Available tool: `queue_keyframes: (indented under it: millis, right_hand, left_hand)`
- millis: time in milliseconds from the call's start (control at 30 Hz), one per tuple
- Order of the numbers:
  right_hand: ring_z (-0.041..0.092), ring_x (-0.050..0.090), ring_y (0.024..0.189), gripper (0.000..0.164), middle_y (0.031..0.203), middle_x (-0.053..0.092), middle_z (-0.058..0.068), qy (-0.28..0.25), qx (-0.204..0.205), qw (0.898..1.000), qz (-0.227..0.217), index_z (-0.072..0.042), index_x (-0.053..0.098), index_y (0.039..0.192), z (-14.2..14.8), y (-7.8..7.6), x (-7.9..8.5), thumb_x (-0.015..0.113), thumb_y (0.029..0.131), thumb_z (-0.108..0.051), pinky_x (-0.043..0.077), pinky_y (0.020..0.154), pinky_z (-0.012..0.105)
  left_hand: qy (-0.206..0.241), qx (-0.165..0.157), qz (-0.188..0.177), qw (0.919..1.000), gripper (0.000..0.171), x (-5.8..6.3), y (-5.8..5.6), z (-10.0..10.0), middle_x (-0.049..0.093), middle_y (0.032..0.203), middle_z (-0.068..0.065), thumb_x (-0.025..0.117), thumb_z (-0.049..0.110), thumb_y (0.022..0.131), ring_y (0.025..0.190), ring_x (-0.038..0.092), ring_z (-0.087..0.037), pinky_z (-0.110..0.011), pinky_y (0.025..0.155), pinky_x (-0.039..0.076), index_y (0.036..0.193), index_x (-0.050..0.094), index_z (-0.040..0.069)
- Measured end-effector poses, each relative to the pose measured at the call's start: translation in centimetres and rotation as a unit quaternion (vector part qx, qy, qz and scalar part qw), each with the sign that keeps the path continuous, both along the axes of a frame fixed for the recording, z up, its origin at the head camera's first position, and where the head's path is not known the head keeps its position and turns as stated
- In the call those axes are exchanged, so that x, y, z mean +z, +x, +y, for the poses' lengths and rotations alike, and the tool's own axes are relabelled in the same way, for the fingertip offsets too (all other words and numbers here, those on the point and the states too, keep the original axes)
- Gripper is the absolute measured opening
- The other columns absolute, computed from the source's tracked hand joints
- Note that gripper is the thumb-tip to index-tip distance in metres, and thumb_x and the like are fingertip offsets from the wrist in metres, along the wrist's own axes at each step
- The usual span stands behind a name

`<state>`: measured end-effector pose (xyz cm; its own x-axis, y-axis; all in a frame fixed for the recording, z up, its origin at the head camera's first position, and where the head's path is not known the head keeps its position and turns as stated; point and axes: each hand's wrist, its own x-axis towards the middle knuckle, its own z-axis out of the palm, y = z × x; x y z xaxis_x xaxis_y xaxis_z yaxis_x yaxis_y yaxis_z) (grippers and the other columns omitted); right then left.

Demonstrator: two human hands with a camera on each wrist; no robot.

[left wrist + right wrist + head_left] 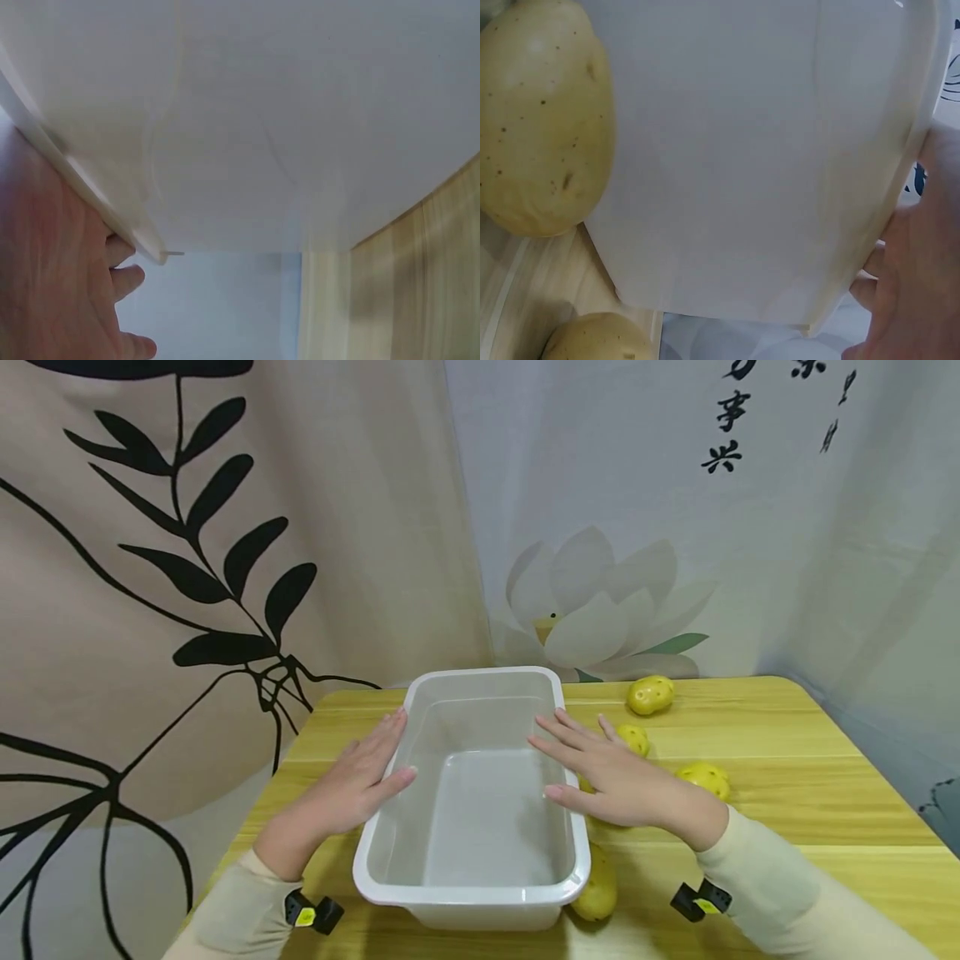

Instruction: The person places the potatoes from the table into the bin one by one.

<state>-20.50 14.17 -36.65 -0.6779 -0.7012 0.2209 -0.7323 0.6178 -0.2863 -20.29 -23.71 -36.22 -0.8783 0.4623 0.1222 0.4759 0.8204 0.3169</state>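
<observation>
A white plastic basin (471,895) stands on the wooden table, and nothing lies inside it. My left hand (348,785) rests along the basin's left rim with straight fingers, its thumb reaching over the inner side. On the opposite side, my right hand (611,768) touches the right rim, fingers spread and thumb extended over the edge. In the left wrist view, the left hand (64,255) is right at the rim beside the basin's outer wall (247,142). The right wrist view has the right hand (915,270) at the rim, with a potato (544,120) close to the wall.
Several potatoes lie to the basin's right: one potato (597,885) against its near corner, another potato (703,779) beyond my right wrist, and a potato (650,695) near the table's (810,777) far edge. A printed curtain (360,527) hangs behind the table.
</observation>
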Motion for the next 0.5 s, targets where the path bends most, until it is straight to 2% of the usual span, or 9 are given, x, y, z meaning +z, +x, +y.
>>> queue_keyframes:
  millis: [233, 500]
  right_hand:
    - [0.025, 0.005, 0.147, 0.068, 0.160, 0.009, -0.011, 0.001, 0.006, 1.000, 0.003, -0.033, 0.018, 0.154, 1.2, 0.5, 0.0, 0.045, 0.096, -0.056, 0.002, 0.108, 0.067]
    - [0.026, 0.003, 0.147, 0.070, 0.160, 0.009, -0.009, -0.004, 0.002, 1.000, 0.006, -0.031, 0.017, 0.154, 1.7, 0.8, -0.2, 0.048, 0.096, -0.054, 0.002, 0.108, 0.067]
  left_hand:
    - [0.015, -0.007, -0.002, 0.9999, 0.076, -0.1, 0.2, 1.3, -0.001, 0.161, 0.003, 0.038, 0.052, 0.100, 0.147, 0.001, -0.022, -0.066, 0.109, 0.005, 0.156, 0.003, 0.015]
    - [0.034, -0.008, -0.016, 0.9993, 0.076, -0.2, 0.3, 1.8, -0.003, 0.161, 0.004, 0.038, 0.053, 0.100, 0.147, 0.000, -0.020, -0.064, 0.110, 0.004, 0.156, 0.002, 0.017]
